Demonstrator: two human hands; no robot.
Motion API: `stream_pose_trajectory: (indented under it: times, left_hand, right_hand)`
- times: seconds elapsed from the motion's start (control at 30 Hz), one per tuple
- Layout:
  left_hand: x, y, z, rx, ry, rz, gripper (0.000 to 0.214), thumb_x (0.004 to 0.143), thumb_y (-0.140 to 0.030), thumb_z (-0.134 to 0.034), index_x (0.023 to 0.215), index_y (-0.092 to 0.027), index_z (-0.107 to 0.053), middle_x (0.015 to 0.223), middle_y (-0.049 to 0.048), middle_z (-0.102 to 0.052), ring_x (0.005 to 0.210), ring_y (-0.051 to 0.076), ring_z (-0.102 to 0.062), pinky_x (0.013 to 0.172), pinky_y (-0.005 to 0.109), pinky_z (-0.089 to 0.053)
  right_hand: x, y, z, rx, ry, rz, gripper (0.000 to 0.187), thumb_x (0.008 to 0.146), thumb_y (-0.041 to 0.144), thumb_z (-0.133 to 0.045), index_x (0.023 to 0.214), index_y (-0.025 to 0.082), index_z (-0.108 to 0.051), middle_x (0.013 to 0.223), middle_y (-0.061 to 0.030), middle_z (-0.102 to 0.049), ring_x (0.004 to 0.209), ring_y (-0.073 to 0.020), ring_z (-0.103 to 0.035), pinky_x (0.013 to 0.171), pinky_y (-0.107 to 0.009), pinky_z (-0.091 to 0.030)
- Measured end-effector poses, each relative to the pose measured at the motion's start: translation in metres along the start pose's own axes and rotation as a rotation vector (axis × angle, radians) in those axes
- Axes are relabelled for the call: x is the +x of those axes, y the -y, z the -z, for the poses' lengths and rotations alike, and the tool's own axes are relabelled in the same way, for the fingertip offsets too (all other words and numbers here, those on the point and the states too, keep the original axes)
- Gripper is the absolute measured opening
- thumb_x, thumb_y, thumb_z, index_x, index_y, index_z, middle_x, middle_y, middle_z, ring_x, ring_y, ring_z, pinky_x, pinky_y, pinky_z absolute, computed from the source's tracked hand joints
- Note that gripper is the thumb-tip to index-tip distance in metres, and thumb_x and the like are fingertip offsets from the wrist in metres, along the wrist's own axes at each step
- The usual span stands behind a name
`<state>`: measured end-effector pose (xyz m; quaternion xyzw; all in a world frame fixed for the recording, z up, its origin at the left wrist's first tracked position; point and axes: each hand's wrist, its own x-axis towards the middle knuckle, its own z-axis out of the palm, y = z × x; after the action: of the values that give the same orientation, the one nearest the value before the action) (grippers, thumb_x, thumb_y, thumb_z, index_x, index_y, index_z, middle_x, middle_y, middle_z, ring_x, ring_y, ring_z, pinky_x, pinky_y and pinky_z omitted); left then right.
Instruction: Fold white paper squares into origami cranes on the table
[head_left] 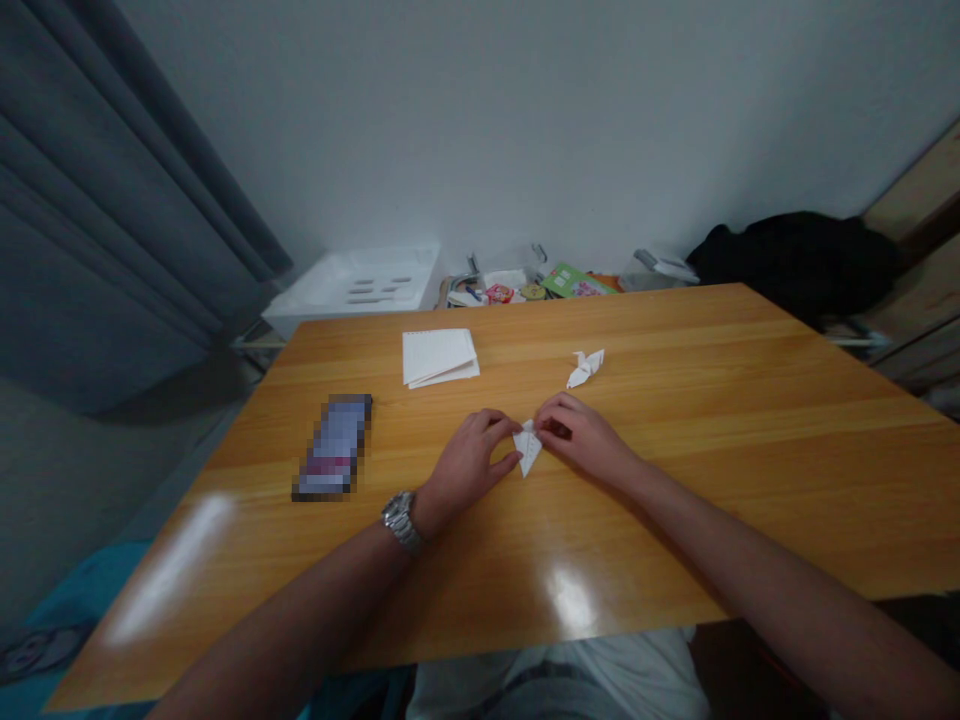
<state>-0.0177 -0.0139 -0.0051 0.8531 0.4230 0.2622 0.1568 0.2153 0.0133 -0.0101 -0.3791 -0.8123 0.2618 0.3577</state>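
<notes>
A small white folded paper piece (pixel 527 448) lies at the middle of the wooden table (pixel 675 420), pinched from both sides. My left hand (pixel 471 460), with a metal watch on its wrist, grips the paper's left edge between thumb and fingers. My right hand (pixel 583 434) has its fingertips closed on the paper's upper right corner. A finished white folded paper figure (pixel 585 367) rests on the table a short way beyond my right hand.
A stack of white paper sheets (pixel 439 356) lies toward the far edge. A phone (pixel 334 447) lies flat left of my left hand. Behind the table sit a white plastic tray (pixel 360 283), small clutter (pixel 525 285) and a black bag (pixel 795 255). Grey curtain at left.
</notes>
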Motion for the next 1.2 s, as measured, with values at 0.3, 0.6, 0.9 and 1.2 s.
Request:
stream_pose_trajectory:
  times: [0.3,0.6,0.9,1.2]
  left_hand:
    - [-0.003,0.003,-0.003,0.078,0.005,-0.016,0.038,0.094,-0.034,-0.063,0.129,-0.022,-0.062,0.131,0.0111,-0.055,0.121,0.027,-0.053,0.106,0.045,-0.046]
    - [-0.001,0.0,-0.002,0.032,-0.013,-0.012,0.031,0.095,-0.033,-0.061,0.123,-0.02,-0.063,0.128,0.0117,-0.057,0.119,0.026,-0.054,0.105,0.044,-0.046]
    - [0.004,0.0,-0.001,-0.103,-0.093,0.051,0.017,0.099,-0.033,-0.054,0.093,-0.019,-0.061,0.112,0.0092,-0.062,0.108,0.023,-0.059,0.099,0.041,-0.048]
    - [0.0,0.003,0.005,-0.086,-0.018,-0.02,0.025,0.088,-0.012,-0.059,0.111,-0.02,-0.062,0.122,0.0095,-0.059,0.117,0.024,-0.056,0.104,0.042,-0.047]
  right_hand:
    - [-0.002,-0.004,-0.001,-0.021,0.033,0.017,0.01,0.092,0.02,-0.063,0.098,0.02,-0.072,0.101,-0.0076,-0.06,0.09,-0.0191,-0.061,0.08,-0.034,-0.053]
    - [-0.004,0.0,0.008,-0.085,0.15,0.042,0.03,0.083,0.02,-0.075,0.113,0.021,-0.069,0.112,-0.0092,-0.059,0.106,-0.0234,-0.058,0.097,-0.04,-0.05]
    - [-0.004,-0.001,0.006,-0.099,0.17,0.075,0.025,0.086,0.022,-0.074,0.11,0.023,-0.071,0.113,-0.009,-0.058,0.11,-0.0239,-0.057,0.099,-0.041,-0.049]
    - [-0.004,0.001,0.008,-0.117,0.185,0.084,0.024,0.088,0.022,-0.071,0.112,0.023,-0.071,0.115,-0.0102,-0.058,0.112,-0.0252,-0.056,0.1,-0.044,-0.048]
